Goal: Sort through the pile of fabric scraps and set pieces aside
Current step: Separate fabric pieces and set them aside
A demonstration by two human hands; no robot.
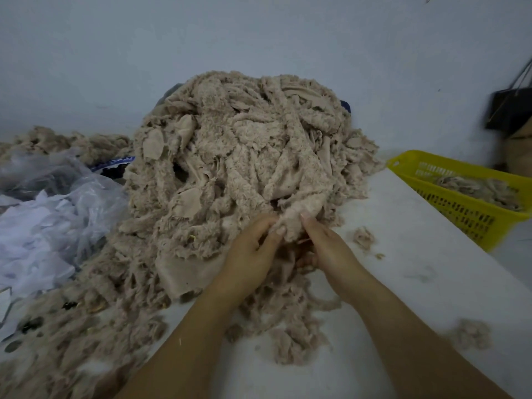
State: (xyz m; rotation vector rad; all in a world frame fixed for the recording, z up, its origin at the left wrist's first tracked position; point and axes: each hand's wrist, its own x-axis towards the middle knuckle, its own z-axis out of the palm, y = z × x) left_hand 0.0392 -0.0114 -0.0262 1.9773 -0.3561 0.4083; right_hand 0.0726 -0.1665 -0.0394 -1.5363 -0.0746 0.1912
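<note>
Step in hand: picking one fuzzy piece (293,226) off the near edge of the pile (244,156); it looks like the middle of the sort, since the heap is large and little has been set aside.
Pile: beige fleecy scraps heaped on the white tabletop (417,283), filling the middle of the view and spilling towards 7 o'clock; the piece being worked sits at its 6 o'clock edge, touching the rest.
Left hand (250,254): its fingers (276,234) are curled and pinch the left side of the piece between thumb and fingertips.
Right hand (325,249): the thumb presses on the right side of the piece; the other fingers curl underneath and are partly hidden.
Next move: probably pull the piece free towards 6 o'clock and carry it towards 3 o'clock. The scraps cling together, so a slow tug should keep neighbours from dragging along.
Basket (460,217): yellow, slotted, at 3 o'clock from the pile and well apart from the hands; a thin layer of beige scraps (483,188) lies in it, with plenty of room left.
Plastic bag (95,194): clear and crumpled, at 9 o'clock beside the pile; pale white bits (37,234) lie in or on it, which I cannot tell.
Loose tufts: one (364,237) just beside the right hand at 3 o'clock, another (472,332) towards 5 o'clock.
</note>
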